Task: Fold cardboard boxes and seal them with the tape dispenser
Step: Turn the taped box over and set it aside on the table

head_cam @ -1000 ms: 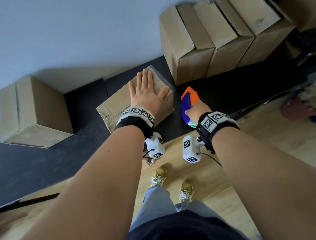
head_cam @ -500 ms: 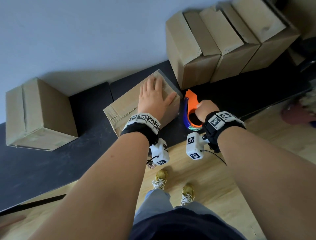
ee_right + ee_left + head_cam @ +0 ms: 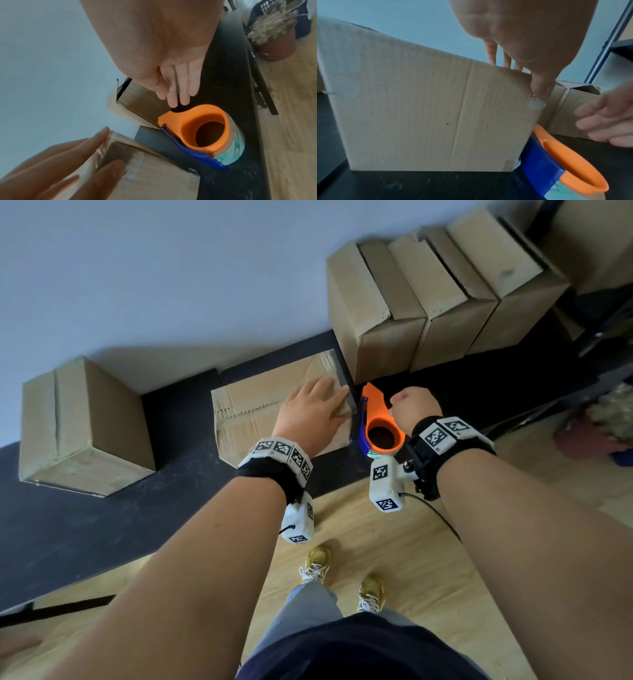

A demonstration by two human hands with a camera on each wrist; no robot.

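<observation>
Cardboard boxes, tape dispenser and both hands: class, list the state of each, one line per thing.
Middle box: closed, taped, standing on the black bench.
Tape dispenser: on the bench beside that box, not held.
Left hand: flat on the box top, thumb over the edge.
Right hand: open above the dispenser, holding nothing.
Left box: closed.

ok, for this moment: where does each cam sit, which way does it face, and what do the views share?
Head: worn on the head, faces forward and down at the black bench; shows both forearms, left hand flat on the box, right hand beside the tape dispenser, legs and shoes.
Left wrist: under the left wrist, looks along the palm at the box's side; left hand with thumb on the box corner.
Right wrist: under the right wrist, looks down past the open right hand at the dispenser.
Shared: all three show the box and the dispenser; each wrist view catches the other hand.
</observation>
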